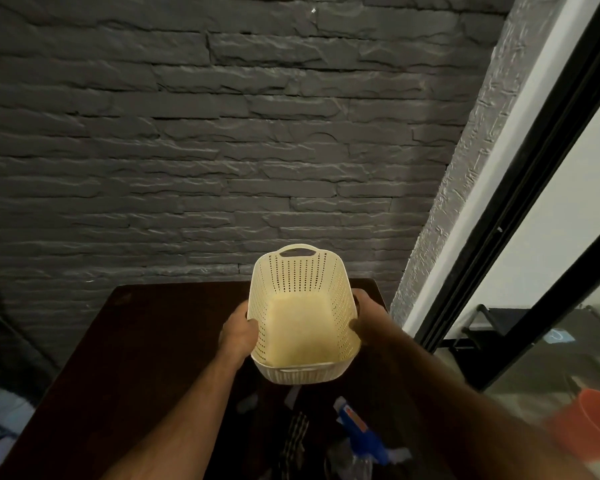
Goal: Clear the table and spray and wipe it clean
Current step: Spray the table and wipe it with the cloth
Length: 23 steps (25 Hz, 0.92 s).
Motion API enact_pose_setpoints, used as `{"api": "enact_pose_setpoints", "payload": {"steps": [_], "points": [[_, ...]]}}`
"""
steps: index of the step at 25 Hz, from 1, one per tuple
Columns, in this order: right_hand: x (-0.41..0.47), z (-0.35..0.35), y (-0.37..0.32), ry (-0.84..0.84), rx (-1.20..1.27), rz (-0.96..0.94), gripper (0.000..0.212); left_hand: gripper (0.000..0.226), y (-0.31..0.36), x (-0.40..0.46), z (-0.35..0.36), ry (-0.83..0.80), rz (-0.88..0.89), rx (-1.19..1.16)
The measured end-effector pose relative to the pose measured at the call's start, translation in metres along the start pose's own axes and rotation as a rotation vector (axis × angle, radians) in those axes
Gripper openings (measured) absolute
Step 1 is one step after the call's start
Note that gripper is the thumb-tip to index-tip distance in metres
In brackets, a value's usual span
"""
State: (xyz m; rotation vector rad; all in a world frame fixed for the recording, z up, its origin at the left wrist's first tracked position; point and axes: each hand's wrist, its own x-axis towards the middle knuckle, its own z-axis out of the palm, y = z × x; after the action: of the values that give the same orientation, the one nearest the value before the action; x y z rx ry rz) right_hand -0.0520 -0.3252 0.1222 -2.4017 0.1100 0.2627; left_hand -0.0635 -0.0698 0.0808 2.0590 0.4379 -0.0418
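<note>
A cream perforated plastic basket (303, 292) with nothing in it is held above the dark wooden table (146, 341). My left hand (239, 332) grips its left wall and my right hand (364, 315) grips its right wall. Below the basket, near the table's front edge, lie a blue spray bottle (359, 434), a dark checked cloth (295, 441) and some small blurred items. Their details are hard to make out in the dim light.
A dark grey stone wall (205, 150) rises right behind the table. A black-framed glass door (534, 237) stands to the right. An orange bucket (593, 424) sits low at the right, and a black rack (492, 323) shows behind the glass.
</note>
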Motion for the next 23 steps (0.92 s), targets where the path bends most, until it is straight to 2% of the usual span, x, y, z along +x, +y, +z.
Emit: {"api": "enact_pose_setpoints", "payload": {"steps": [6,10,17,23], "points": [[-0.004,0.05,-0.086,-0.029,0.039,0.093,0.075,0.05,-0.024,0.026,-0.09,0.01,0.037,0.027],[-0.001,0.102,-0.119,-0.05,0.03,0.12,0.072,0.051,-0.058,0.037,-0.135,0.023,0.009,0.052],[0.016,0.162,-0.135,-0.079,0.032,0.011,0.063,0.052,-0.096,0.048,-0.169,0.068,-0.061,0.061],[0.023,0.192,-0.145,-0.137,0.047,-0.018,0.067,0.053,-0.122,0.048,-0.186,0.112,-0.124,0.059]]}}
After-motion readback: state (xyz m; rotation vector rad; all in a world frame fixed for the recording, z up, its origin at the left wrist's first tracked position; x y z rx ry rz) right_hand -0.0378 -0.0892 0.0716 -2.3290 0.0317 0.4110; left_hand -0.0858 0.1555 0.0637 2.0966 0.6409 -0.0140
